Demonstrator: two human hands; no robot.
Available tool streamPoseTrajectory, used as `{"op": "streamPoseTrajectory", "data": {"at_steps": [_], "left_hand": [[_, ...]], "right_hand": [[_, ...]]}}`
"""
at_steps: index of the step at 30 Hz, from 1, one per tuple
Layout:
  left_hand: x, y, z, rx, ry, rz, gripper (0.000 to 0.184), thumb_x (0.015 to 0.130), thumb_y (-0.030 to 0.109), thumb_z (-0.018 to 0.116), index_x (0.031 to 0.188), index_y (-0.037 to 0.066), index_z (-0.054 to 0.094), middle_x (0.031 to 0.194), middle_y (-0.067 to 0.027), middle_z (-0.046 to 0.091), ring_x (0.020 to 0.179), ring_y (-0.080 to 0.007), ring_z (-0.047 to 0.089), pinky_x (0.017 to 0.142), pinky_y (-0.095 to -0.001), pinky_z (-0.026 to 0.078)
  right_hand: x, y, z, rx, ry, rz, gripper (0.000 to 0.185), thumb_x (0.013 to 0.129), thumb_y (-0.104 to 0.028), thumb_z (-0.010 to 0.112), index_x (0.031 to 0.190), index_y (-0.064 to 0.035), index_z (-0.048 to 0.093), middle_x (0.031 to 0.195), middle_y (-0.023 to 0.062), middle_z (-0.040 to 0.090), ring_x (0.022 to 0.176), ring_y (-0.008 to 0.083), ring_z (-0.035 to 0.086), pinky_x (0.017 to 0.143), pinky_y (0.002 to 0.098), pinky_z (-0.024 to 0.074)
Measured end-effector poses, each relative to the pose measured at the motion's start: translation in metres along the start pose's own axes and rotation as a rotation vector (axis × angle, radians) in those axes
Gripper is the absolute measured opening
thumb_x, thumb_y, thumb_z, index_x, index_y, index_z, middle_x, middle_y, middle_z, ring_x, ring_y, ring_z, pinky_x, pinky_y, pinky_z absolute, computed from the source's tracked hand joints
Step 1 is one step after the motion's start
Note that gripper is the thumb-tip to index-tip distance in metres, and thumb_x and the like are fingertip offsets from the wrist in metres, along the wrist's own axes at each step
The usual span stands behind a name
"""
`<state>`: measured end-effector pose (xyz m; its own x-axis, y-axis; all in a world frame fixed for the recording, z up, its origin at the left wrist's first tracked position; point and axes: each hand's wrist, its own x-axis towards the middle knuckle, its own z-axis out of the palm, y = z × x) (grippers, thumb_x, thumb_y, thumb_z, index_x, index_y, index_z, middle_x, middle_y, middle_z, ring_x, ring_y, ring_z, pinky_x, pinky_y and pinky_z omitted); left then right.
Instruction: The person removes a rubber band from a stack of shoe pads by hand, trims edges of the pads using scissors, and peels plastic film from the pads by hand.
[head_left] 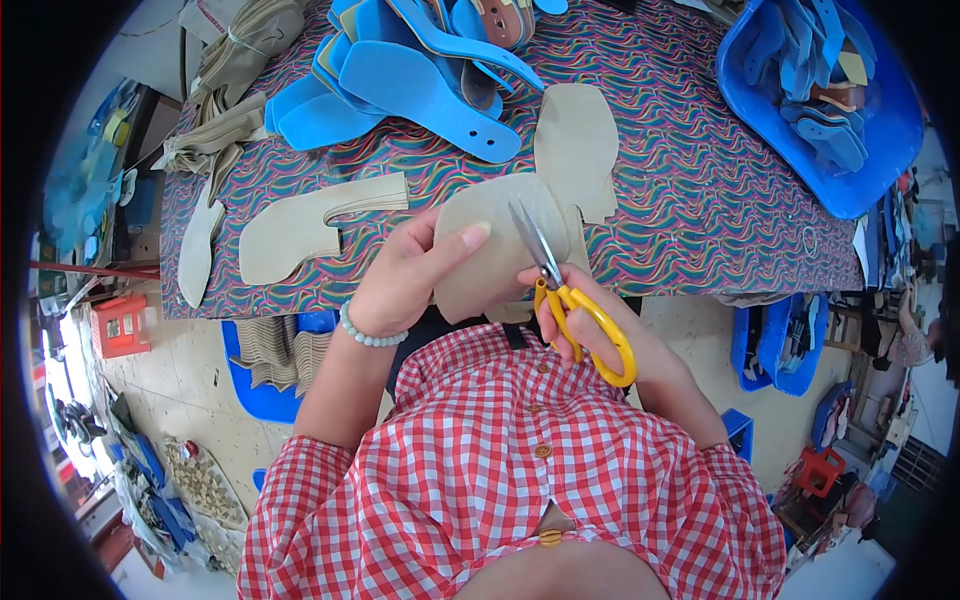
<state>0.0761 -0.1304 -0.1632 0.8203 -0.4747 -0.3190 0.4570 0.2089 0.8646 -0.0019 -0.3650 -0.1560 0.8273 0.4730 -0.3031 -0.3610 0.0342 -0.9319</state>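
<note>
My left hand [405,275], with a beaded bracelet at the wrist, grips a rounded beige piece [480,245], thumb on top and fingers beneath. Yellow-handled scissors [600,335] are held in my right hand [590,310]; their blades point up and left over the right part of the piece and look slightly apart. Behind the held piece lies another beige piece [577,140] on the patterned cloth. Left of my left hand rest a stack of curved beige pieces [290,235] and a narrow one [200,250].
Blue sole-shaped pieces [410,85] are heaped at the back of the table [700,190]. Tied beige bundles [240,50] lie at the back left. A blue basin [885,130] with blue pieces stands at the right. Blue crates [790,345] sit below the table edge.
</note>
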Motion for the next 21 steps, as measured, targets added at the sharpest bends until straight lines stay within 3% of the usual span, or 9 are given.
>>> {"op": "streamPoseTrajectory", "data": {"at_steps": [14, 17, 21], "left_hand": [[0.000, -0.017, -0.005, 0.077, -0.058, -0.004, 0.034, 0.099, 0.018, 0.059, 0.127, -0.002, 0.059, 0.110, -0.0052, 0.068, 0.094, -0.0091, 0.064, 0.082, -0.0249, 0.052], [-0.002, -0.022, -0.007, 0.002, -0.065, -0.030, 0.035, 0.099, 0.016, 0.058, 0.128, -0.003, 0.058, 0.112, -0.0067, 0.068, 0.097, -0.0108, 0.064, 0.085, -0.0266, 0.051], [-0.004, -0.019, -0.008, -0.156, -0.095, -0.005, 0.035, 0.098, 0.014, 0.058, 0.128, -0.004, 0.057, 0.115, -0.0081, 0.068, 0.101, -0.0128, 0.065, 0.089, -0.0286, 0.051]], "right_hand": [[0.000, 0.000, 0.001, 0.219, -0.038, -0.009, 0.054, 0.104, -0.046, 0.044, 0.139, -0.0047, 0.043, 0.083, 0.0032, 0.051, 0.059, 0.0071, 0.051, 0.054, 0.0210, 0.0461], [0.004, -0.002, -0.004, 0.207, -0.072, -0.011, 0.058, 0.098, -0.045, 0.058, 0.139, -0.0064, 0.045, 0.082, 0.0021, 0.052, 0.062, 0.0064, 0.052, 0.056, 0.0204, 0.0456], [0.006, 0.013, -0.009, -0.098, -0.062, -0.164, 0.073, 0.084, -0.044, 0.075, 0.140, -0.0077, 0.046, 0.081, -0.0002, 0.054, 0.065, 0.0048, 0.051, 0.058, 0.0186, 0.0427]]}}
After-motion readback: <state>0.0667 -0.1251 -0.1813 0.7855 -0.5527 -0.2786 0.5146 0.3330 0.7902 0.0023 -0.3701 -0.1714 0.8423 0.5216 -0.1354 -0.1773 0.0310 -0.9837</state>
